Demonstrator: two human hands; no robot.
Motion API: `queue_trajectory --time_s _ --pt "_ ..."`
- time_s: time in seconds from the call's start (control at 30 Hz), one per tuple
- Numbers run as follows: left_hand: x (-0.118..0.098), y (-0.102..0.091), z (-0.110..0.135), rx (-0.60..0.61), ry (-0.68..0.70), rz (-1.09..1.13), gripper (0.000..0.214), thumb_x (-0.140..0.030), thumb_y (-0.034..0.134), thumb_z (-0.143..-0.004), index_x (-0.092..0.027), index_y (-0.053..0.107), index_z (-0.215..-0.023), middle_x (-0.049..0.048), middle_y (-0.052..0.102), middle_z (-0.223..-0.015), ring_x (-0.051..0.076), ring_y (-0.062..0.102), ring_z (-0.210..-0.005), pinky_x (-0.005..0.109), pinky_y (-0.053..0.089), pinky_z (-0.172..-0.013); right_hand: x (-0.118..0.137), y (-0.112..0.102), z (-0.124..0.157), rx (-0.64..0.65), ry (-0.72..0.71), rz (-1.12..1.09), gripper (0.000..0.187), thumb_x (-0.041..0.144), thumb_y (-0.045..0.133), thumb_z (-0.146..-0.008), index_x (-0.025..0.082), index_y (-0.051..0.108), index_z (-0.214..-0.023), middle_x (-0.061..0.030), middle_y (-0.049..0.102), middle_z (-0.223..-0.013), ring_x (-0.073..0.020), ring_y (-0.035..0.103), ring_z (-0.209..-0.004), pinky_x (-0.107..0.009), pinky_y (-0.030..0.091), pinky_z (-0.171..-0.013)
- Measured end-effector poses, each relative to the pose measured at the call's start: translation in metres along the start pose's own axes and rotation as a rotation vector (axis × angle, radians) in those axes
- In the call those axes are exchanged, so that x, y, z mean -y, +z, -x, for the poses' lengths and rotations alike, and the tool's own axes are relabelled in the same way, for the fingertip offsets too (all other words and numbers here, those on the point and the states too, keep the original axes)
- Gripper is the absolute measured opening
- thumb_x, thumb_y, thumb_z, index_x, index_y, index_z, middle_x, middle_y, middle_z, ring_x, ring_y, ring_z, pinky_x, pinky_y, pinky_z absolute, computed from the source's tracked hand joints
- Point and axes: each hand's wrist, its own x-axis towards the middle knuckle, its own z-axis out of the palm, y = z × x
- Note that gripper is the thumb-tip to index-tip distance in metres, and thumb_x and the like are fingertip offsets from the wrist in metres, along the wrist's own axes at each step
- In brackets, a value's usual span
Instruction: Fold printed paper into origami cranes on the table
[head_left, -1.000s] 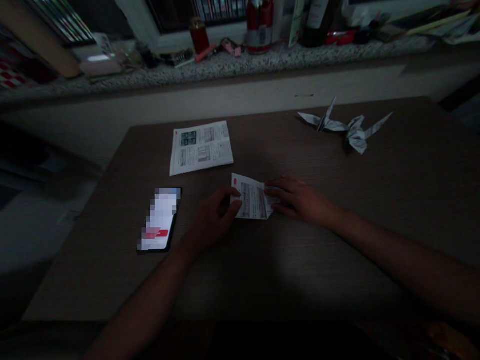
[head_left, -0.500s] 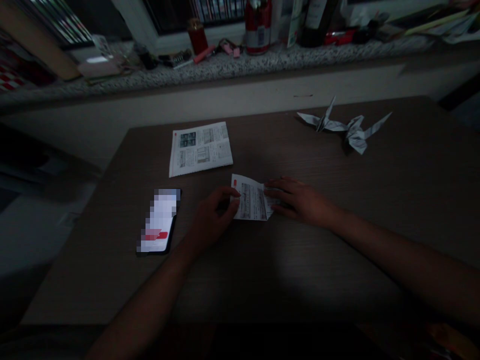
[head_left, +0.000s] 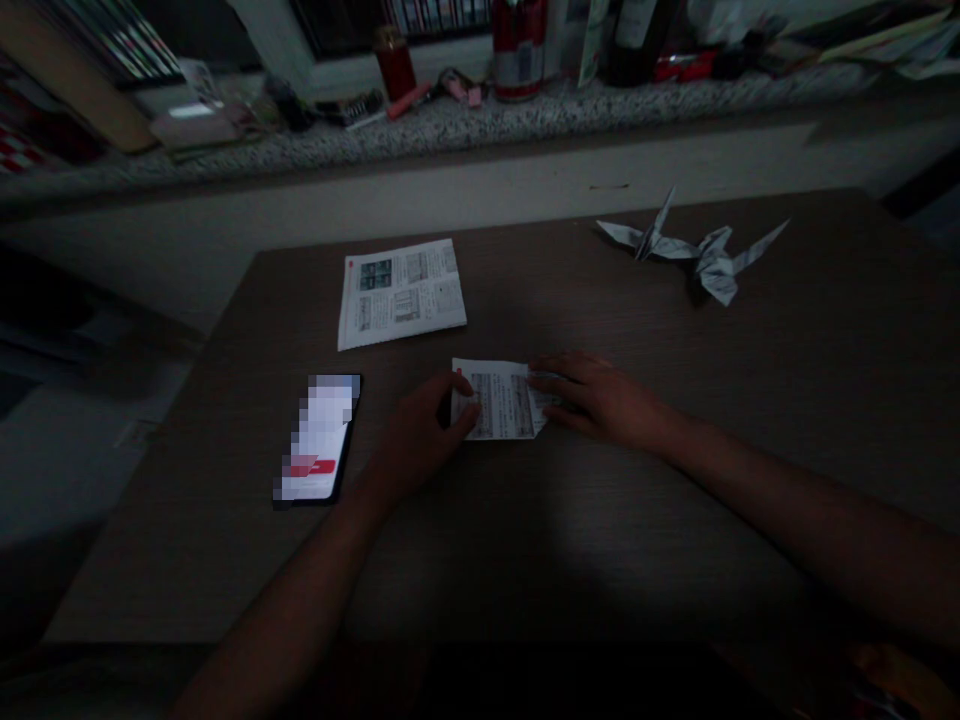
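A small folded piece of printed paper (head_left: pixel 502 400) lies on the dark wooden table (head_left: pixel 600 520), between my two hands. My left hand (head_left: pixel 416 435) has its fingers curled and pinches the paper's left edge. My right hand (head_left: pixel 600 398) lies with fingers stretched flat, pressing down on the paper's right end. A flat printed sheet (head_left: pixel 401 293) rests further back on the left. Two folded paper cranes (head_left: pixel 694 252) sit at the far right of the table.
A phone with a lit screen (head_left: pixel 319 437) lies left of my left hand. Behind the table a speckled stone ledge (head_left: pixel 465 125) carries cans, bottles, pens and papers. The table's left edge runs diagonally past the phone.
The raised left flap of the folded paper has come down flatter onto the table under my left fingers. My right hand has stayed in place.
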Motion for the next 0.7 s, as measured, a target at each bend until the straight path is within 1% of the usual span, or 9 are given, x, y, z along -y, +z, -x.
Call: queue_trajectory --time_s 0.07,0.13,0.23,0.4,0.5,0.57,0.6,0.63,0.7 --pt "0.0005 0.0003 -0.0002 0.004 -0.001 0.004 0.021 -0.039 0.063 -0.094 -0.024 0.061 -0.108 0.0033 0.071 -0.103 0.019 0.064 -0.08 0.031 0.051 -0.07 -0.0001 -0.0002 0.0 -0.004 0.002 -0.01 0.042 0.035 0.057 -0.102 0.022 0.06 -0.141 -0.0155 0.059 -0.149 -0.0341 0.056 -0.136 -0.059 0.047 -0.11" --pt "0.0003 0.0003 -0.0003 0.001 0.001 0.012 0.021 -0.039 0.064 -0.093 -0.024 0.062 -0.108 0.0031 0.071 -0.101 0.019 0.064 -0.08 0.031 0.051 -0.07 -0.0002 -0.0002 -0.0002 -0.009 -0.006 -0.017 0.041 0.035 0.058 -0.102 0.021 0.061 -0.141 -0.0159 0.06 -0.148 -0.0342 0.056 -0.136 -0.058 0.048 -0.11" --pt "-0.0016 -0.0003 -0.0003 -0.006 -0.008 0.032 0.021 -0.037 0.065 -0.093 -0.024 0.062 -0.108 0.002 0.07 -0.098 0.017 0.063 -0.077 0.03 0.05 -0.069 -0.0001 0.0001 -0.0005 -0.011 -0.012 -0.013 0.041 0.034 0.058 -0.101 0.02 0.061 -0.14 -0.0166 0.06 -0.147 -0.0342 0.056 -0.136 -0.058 0.048 -0.11" --pt "-0.0041 -0.001 0.0 -0.013 -0.039 0.088 0.022 -0.039 0.066 -0.093 -0.024 0.063 -0.109 0.0009 0.069 -0.093 0.016 0.061 -0.073 0.028 0.048 -0.064 0.0013 -0.0006 -0.001 -0.015 -0.004 -0.01 0.04 0.033 0.058 -0.101 0.02 0.062 -0.14 -0.0165 0.06 -0.147 -0.0345 0.057 -0.135 -0.059 0.047 -0.111" --pt "-0.0019 0.0003 0.0 -0.012 -0.039 0.072 0.022 -0.039 0.065 -0.095 -0.024 0.063 -0.111 0.0018 0.069 -0.095 0.017 0.062 -0.075 0.03 0.051 -0.067 0.0016 -0.0008 -0.001 -0.013 -0.008 -0.002 0.04 0.034 0.058 -0.102 0.02 0.061 -0.139 -0.0163 0.06 -0.147 -0.0337 0.057 -0.135 -0.058 0.047 -0.112" --pt "0.0006 0.0017 -0.0003 0.0 -0.002 0.026 0.021 -0.037 0.065 -0.096 -0.024 0.062 -0.113 0.0034 0.068 -0.102 0.019 0.064 -0.084 0.035 0.055 -0.076 0.0017 -0.0007 -0.0009 -0.011 -0.007 0.002 0.04 0.034 0.058 -0.102 0.019 0.062 -0.138 -0.0162 0.06 -0.147 -0.0336 0.057 -0.135 -0.057 0.047 -0.112" --pt "0.0019 0.0025 -0.0004 -0.002 0.029 -0.012 0.021 -0.035 0.065 -0.096 -0.024 0.062 -0.114 0.0048 0.067 -0.109 0.02 0.065 -0.092 0.038 0.056 -0.083 0.0017 -0.0007 -0.0009 -0.012 -0.007 0.004 0.04 0.034 0.058 -0.102 0.019 0.062 -0.138 -0.0166 0.06 -0.146 -0.034 0.057 -0.135 -0.056 0.047 -0.112" --pt "0.0029 0.0031 -0.0004 -0.014 0.066 -0.057 0.022 -0.033 0.066 -0.096 -0.024 0.063 -0.116 0.0066 0.065 -0.117 0.023 0.065 -0.102 0.041 0.056 -0.091 0.0018 -0.0008 -0.0009 -0.012 -0.008 0.006 0.04 0.034 0.058 -0.101 0.018 0.063 -0.138 -0.0171 0.06 -0.146 -0.0343 0.057 -0.135 -0.056 0.047 -0.112" --pt "0.0038 0.0043 0.0001 -0.05 0.164 -0.167 0.027 -0.03 0.069 -0.094 -0.024 0.063 -0.12 0.0098 0.055 -0.137 0.028 0.057 -0.124 0.048 0.051 -0.104 0.002 -0.0011 -0.0008 -0.01 -0.008 0.005 0.041 0.033 0.059 -0.101 0.018 0.062 -0.139 -0.0178 0.06 -0.146 -0.035 0.056 -0.136 -0.057 0.047 -0.111"
